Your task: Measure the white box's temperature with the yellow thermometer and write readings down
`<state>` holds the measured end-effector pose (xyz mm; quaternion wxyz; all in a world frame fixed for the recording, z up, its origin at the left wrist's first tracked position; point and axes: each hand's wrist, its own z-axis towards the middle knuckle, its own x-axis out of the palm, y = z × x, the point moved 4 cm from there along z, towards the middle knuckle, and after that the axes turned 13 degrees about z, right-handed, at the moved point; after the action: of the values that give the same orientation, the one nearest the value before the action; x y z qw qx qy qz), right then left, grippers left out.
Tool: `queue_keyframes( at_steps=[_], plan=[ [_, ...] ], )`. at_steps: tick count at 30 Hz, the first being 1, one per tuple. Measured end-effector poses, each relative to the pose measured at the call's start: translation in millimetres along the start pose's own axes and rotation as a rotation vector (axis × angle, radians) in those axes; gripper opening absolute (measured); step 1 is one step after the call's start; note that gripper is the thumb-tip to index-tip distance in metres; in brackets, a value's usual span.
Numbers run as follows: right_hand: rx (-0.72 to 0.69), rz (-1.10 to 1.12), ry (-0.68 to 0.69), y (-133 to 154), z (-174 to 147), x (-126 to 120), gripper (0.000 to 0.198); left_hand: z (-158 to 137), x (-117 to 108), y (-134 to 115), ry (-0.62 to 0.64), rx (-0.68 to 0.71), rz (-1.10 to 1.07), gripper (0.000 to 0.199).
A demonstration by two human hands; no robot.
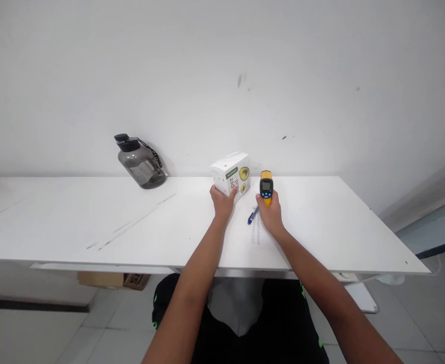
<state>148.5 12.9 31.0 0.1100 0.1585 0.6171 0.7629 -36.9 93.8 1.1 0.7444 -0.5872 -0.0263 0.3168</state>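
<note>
A white carton (222, 170) printed with avocado halves and a green label stands on the table, its lower part held by my left hand (223, 202). My fingers and thumb wrap round its near end. To the right of it, my right hand (271, 211) is closed round the grip of a yellow and black infrared thermometer (267, 186). Its small grey screen and blue buttons face me. Between the two hands, a blue pen (253, 216) lies on a sheet of paper (259, 237) with rows of faint writing. My right hand partly hides the pen's far end and the paper.
A grey see-through bottle (141, 164) with a black cap and strap stands at the left, near the wall (192, 81). The white table (131, 227) ends in a slanted edge at the right. Below it, a cardboard box (101, 279) sits at the left.
</note>
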Motion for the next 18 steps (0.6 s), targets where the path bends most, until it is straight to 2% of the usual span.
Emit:
queue_keyframes(
  at_steps=[8,13,16,18],
  plan=[
    [-0.044,0.121,-0.004,-6.4,2.4,0.5,0.048,-0.3,0.4,-1.9,-0.004,0.0,0.032,0.077],
    [-0.015,0.248,0.055,-11.3,5.0,3.3,0.041,3.4,-5.5,-1.0,-0.108,-0.048,0.114,0.076],
    [0.008,0.293,0.087,-12.8,4.7,4.6,0.043,6.9,-10.1,2.2,-0.177,-0.083,0.124,0.079],
    [0.01,0.321,0.117,-14.6,4.9,6.0,0.046,6.0,-15.0,-0.4,-0.253,-0.053,0.146,0.083]
  ],
)
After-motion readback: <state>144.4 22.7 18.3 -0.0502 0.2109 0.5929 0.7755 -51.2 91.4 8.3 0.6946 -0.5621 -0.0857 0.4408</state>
